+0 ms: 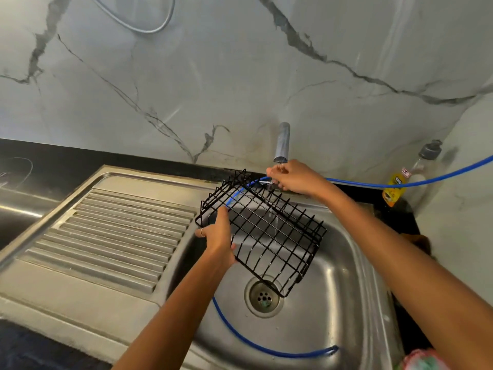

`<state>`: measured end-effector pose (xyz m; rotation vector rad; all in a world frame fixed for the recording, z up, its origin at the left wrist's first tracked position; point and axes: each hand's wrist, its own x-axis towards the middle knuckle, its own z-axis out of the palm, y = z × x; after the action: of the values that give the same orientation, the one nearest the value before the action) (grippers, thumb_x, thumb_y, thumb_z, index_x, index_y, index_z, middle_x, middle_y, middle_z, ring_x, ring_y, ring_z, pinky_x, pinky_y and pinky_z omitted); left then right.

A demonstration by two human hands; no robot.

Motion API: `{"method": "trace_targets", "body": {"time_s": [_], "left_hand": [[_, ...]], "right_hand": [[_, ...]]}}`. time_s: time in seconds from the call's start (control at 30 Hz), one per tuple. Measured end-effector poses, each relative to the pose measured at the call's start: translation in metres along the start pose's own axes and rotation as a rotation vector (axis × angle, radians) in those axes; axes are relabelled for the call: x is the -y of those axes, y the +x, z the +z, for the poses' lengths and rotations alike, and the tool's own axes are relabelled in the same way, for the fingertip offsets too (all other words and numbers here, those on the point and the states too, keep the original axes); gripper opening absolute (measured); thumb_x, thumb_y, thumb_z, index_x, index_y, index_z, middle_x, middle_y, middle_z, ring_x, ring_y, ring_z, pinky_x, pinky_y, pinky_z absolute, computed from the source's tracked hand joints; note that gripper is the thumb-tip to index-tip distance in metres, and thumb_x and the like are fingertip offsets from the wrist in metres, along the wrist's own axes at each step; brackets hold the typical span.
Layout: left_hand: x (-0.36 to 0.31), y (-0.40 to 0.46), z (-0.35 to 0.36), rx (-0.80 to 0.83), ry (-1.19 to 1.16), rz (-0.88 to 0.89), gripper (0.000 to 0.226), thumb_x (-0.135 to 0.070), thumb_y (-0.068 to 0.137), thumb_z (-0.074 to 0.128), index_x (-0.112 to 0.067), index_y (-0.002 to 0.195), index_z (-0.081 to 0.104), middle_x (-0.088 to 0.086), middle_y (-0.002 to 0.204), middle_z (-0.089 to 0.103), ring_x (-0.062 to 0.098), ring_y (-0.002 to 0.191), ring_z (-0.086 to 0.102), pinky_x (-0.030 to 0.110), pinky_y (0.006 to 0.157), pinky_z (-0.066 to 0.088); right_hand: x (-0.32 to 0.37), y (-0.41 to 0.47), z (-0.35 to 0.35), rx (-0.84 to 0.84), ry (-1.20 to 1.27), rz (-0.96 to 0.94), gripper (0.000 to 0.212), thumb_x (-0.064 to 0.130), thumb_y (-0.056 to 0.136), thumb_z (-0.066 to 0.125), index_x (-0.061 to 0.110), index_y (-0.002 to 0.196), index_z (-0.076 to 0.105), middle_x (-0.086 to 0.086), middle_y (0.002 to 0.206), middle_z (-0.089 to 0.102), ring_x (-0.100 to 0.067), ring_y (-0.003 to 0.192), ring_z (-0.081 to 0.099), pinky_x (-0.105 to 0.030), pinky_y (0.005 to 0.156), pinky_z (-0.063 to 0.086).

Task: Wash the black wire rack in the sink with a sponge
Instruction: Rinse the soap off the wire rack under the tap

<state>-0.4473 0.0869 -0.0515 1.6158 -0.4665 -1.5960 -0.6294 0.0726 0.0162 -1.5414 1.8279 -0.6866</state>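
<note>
The black wire rack [269,231] hangs tilted over the steel sink [344,289], its lower corner near the drain [263,297]. My left hand [217,236] grips the rack's left edge. My right hand [296,177] is closed around the tap's handle just under the chrome spout [282,141] at the back of the sink. A thin stream of water falls through the rack's wires. At the bottom right corner lies a pink and green thing [421,360]; whether it is the sponge I cannot tell.
A blue hose [400,184] runs from the right wall past the tap and curls along the sink's bottom [253,343]. A ribbed drainboard [114,236] lies to the left. A dish soap bottle [408,174] stands at the back right corner against the marble wall.
</note>
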Motion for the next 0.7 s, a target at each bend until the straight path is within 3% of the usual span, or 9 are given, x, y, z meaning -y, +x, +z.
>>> {"method": "trace_targets", "body": {"time_s": [0.1,0.23,0.7], "left_hand": [[0.005,0.004,-0.003,-0.029,0.022,-0.025,0.093,-0.046,0.086,0.059,-0.019,0.153,0.000,0.017,0.150,0.032,0.034,0.132,0.040,0.053,0.104,0.041],[0.009,0.007,-0.008,-0.007,0.025,-0.063,0.094,-0.049,0.082,0.061,-0.021,0.152,0.005,0.013,0.149,0.035,0.033,0.129,0.043,0.053,0.102,0.042],[0.012,0.002,-0.009,-0.041,0.024,-0.124,0.090,-0.048,0.085,0.061,-0.020,0.152,0.007,0.010,0.147,0.034,0.031,0.127,0.041,0.060,0.101,0.039]], "right_hand": [[0.002,0.008,0.003,0.088,0.250,0.006,0.030,0.027,0.099,0.047,0.003,0.102,0.066,-0.011,0.085,0.067,-0.019,0.078,0.065,-0.028,0.077,0.056],[0.004,0.010,0.003,0.190,0.397,0.013,0.036,0.026,0.101,0.044,-0.005,0.104,0.062,-0.021,0.089,0.068,-0.024,0.078,0.069,-0.025,0.072,0.058],[0.002,0.013,0.001,0.264,0.360,0.101,0.036,0.025,0.102,0.043,-0.006,0.100,0.061,-0.030,0.099,0.066,-0.034,0.090,0.070,-0.031,0.078,0.059]]}}
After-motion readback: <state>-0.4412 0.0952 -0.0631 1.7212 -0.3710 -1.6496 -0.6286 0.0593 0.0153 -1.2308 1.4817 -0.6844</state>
